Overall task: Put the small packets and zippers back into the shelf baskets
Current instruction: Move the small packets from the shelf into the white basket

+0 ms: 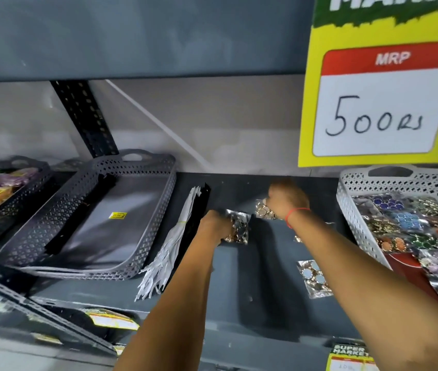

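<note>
My left hand [213, 226] grips a clear packet of dark and gold buttons [238, 227] on the dark shelf [252, 290]. My right hand [288, 199], a red thread at its wrist, is closed on a packet of gold pieces [263, 210] further back. Another packet of pale blue buttons [314, 277] lies loose on the shelf near my right forearm. A bundle of white zippers [169, 247] with a black zipper [197, 212] alongside lies beside the grey basket [142, 236], which holds black zippers [84, 210]. The white basket [357, 207] at right is full of button packets.
A black basket [9, 210] of coloured items stands at far left. A large yellow price sign [383, 103] reading 500 Rs hangs above the white basket. A perforated metal upright [86, 119] rises behind the grey basket. Price tags line the shelf's front edge.
</note>
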`<state>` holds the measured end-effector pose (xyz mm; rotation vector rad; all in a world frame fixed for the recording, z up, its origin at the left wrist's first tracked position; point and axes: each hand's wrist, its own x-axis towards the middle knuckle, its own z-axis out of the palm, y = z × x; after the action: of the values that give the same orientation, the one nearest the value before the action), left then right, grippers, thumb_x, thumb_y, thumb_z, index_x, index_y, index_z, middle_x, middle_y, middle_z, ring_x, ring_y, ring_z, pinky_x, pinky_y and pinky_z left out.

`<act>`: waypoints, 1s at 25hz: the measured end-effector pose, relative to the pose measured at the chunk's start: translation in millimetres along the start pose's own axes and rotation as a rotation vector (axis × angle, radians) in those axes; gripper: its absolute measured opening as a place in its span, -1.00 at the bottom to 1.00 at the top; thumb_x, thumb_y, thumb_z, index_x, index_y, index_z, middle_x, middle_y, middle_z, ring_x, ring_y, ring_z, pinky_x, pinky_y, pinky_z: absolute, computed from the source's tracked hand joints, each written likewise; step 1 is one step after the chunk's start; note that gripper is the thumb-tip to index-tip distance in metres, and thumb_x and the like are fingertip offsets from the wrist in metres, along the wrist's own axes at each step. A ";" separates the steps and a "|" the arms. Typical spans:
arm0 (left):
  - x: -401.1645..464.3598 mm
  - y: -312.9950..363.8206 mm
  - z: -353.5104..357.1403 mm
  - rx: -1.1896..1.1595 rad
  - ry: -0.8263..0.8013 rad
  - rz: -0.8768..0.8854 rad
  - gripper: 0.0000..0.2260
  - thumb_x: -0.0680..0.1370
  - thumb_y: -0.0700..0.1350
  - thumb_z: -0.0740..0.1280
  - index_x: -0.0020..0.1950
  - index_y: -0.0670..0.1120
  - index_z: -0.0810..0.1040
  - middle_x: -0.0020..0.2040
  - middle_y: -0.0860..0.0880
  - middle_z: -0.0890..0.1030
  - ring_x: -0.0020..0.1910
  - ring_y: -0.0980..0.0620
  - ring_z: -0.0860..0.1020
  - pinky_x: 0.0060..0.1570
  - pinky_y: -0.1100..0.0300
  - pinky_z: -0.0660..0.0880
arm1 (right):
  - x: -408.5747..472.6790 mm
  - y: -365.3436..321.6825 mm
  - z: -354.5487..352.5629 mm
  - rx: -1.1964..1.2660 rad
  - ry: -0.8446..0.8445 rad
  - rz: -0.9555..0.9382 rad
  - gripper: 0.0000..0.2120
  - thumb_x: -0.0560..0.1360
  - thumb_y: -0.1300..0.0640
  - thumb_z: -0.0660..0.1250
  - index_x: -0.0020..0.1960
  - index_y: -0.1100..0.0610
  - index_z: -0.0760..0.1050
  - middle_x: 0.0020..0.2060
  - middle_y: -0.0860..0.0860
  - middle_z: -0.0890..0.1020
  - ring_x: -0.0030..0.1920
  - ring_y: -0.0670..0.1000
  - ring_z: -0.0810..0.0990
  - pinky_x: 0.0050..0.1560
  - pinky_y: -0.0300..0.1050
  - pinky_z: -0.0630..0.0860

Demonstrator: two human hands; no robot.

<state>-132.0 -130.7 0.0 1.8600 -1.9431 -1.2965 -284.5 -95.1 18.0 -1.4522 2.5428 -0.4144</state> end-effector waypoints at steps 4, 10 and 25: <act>-30.0 5.5 -12.3 -0.147 -0.292 -0.044 -0.86 0.48 -0.34 0.30 -0.17 -0.11 0.49 -0.19 -0.11 0.56 -0.25 0.02 0.50 -0.38 0.23 0.48 | -33.6 -9.0 -2.3 0.578 -0.454 0.010 -0.70 0.44 0.21 0.37 0.14 0.29 0.54 -0.21 0.13 0.59 -0.28 -0.07 0.44 -0.38 -0.25 0.31; -55.3 -19.4 -2.7 -0.427 -0.363 0.034 -0.75 0.47 -0.44 0.28 -0.28 -0.11 0.45 -0.32 -0.06 0.51 -0.37 0.09 0.49 -0.40 0.29 0.53 | -89.9 18.1 -3.8 0.783 -0.379 0.147 -0.82 0.41 0.35 0.38 -0.13 0.12 0.44 -0.39 0.01 0.49 -0.50 -0.13 0.44 -0.56 -0.35 0.39; -54.6 -39.1 33.7 -0.166 -0.031 0.148 -0.72 0.38 -0.37 0.31 -0.43 -0.03 0.46 -0.25 -0.19 0.63 -0.12 -0.21 0.65 -0.01 -0.08 0.63 | -137.1 9.0 18.1 0.610 -0.145 0.321 -0.41 0.34 0.31 0.41 0.32 0.18 0.31 0.21 0.19 0.49 0.04 0.09 0.50 0.07 -0.11 0.46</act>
<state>-112.8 -61.7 -22.5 1.5966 -1.8837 -1.4014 -217.2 24.8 0.8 -0.8081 2.1930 -0.8889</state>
